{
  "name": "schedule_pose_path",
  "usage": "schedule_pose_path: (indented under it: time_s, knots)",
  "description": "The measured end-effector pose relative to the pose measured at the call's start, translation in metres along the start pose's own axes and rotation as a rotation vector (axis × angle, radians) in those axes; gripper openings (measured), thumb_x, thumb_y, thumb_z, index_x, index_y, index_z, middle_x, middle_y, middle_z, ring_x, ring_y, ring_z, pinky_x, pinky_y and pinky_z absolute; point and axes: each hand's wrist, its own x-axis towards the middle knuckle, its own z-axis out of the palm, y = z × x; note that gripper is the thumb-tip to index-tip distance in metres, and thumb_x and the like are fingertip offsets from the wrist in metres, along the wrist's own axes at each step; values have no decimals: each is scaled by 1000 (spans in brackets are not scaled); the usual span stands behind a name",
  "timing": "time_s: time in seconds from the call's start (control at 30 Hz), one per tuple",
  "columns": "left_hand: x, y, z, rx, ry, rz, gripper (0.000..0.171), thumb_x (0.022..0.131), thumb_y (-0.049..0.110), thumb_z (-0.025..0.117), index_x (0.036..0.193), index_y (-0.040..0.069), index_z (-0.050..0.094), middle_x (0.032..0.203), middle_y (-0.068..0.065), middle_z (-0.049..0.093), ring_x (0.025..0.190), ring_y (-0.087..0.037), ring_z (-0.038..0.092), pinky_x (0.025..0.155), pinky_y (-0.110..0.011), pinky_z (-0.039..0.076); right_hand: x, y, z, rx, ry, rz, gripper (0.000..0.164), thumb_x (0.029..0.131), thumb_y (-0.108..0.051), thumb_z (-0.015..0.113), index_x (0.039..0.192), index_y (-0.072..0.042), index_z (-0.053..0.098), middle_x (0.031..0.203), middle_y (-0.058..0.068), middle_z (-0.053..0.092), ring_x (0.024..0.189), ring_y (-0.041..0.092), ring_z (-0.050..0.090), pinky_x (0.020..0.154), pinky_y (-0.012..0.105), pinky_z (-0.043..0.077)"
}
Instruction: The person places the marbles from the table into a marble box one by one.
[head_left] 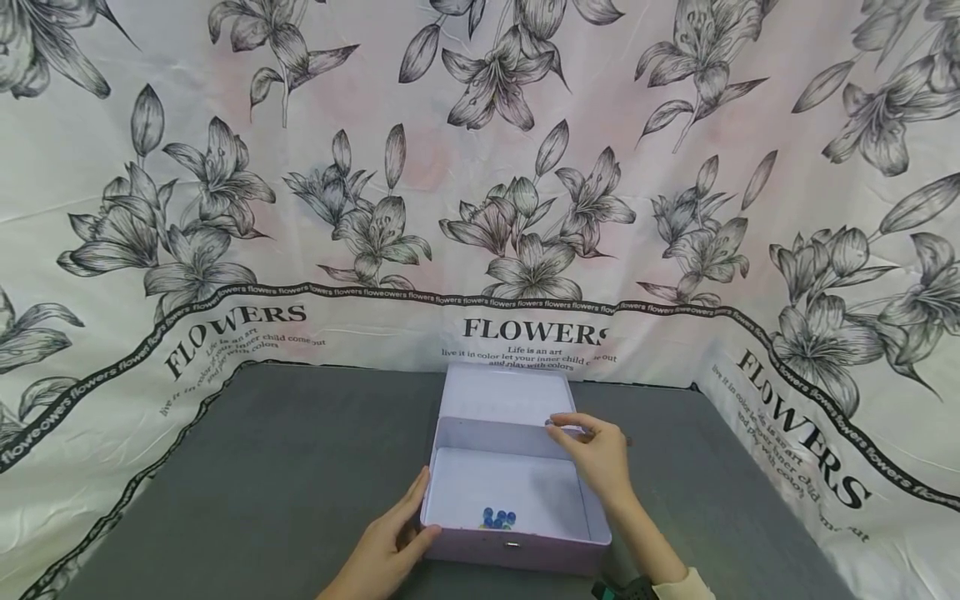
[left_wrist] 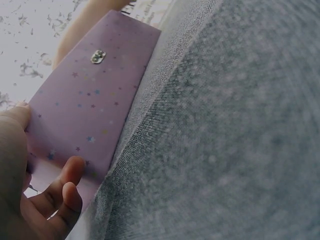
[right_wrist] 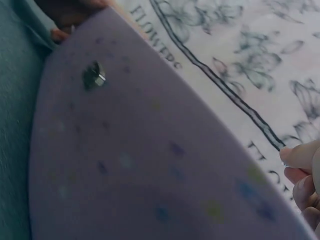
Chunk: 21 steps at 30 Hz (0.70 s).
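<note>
A lilac box (head_left: 517, 546) with small printed stars and a metal clasp (left_wrist: 98, 56) stands with its lid (head_left: 504, 396) raised at the back. Several blue glass marbles (head_left: 498, 518) lie inside, grouped along the front wall. My left hand (head_left: 390, 533) grips the front left corner of the box, thumb at the front face and fingers along the side. Above the back right part of the box, my right hand (head_left: 600, 458) pinches a small bluish marble between thumb and forefinger; the fingertips mostly hide it. In the right wrist view, the right-hand fingers (right_wrist: 302, 156) show past the box's top edge.
The box rests on a dark grey cloth-covered table (head_left: 300, 467), with grey surface on both sides of it. A white curtain (head_left: 420, 208) printed with lilies and lettering surrounds the table at the back and sides, close behind the lid.
</note>
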Motion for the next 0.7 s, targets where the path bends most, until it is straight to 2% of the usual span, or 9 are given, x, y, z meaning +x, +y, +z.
schedule_pose_path:
  time_s: [0.17,0.2,0.37,0.4,0.43,0.57,0.67,0.7]
  knots:
    - [0,0,0,-32,0,0,74,105,32,69,167,11,32,173,-12,26,68,-1,41,65,-21,46,-1,-6,19,-8,-74,-25,15,90,-18,88,104,-12,85,86,10,80,44,2,35,46,22,27]
    - [0,0,0,-32,2,-2,75,105,33,69,167,12,33,173,-12,26,73,1,45,65,-21,46,-1,-8,22,-13,-83,-30,16,90,-18,88,104,-12,85,83,10,79,43,1,31,46,22,25]
    - [1,2,0,-9,9,-13,75,105,36,69,167,12,33,173,-10,27,84,-4,51,67,-22,46,5,-13,30,-30,-116,-56,15,88,-16,88,102,-12,86,89,4,81,42,2,32,45,23,26]
    - [2,2,0,-1,16,-11,75,105,37,69,167,13,33,173,-10,28,92,-4,53,70,-21,46,6,-13,31,-44,-128,-63,15,88,-16,88,102,-12,86,91,3,81,42,3,34,45,23,27]
    - [2,2,0,3,19,-10,75,105,37,69,167,13,33,172,-10,28,92,-5,54,71,-21,46,7,-13,33,-56,-145,-67,14,88,-16,88,101,-12,86,94,3,82,42,4,36,45,22,28]
    - [2,2,0,1,21,-11,75,105,36,69,167,13,34,172,-10,29,83,-1,53,68,-21,47,9,-7,40,-136,-256,-67,9,87,-14,88,95,-12,86,98,2,82,52,8,50,48,23,39]
    - [1,2,0,-14,7,-16,75,105,33,69,167,11,33,171,-13,29,63,-1,41,61,-22,46,8,-1,44,-204,-336,-62,8,86,-12,88,92,-11,85,93,0,81,70,13,64,59,28,50]
    - [1,2,0,-17,5,-17,75,105,32,69,167,11,33,171,-13,28,63,-1,41,61,-22,46,7,1,45,-226,-353,-60,8,85,-12,89,92,-11,85,91,-1,81,77,16,67,65,32,53]
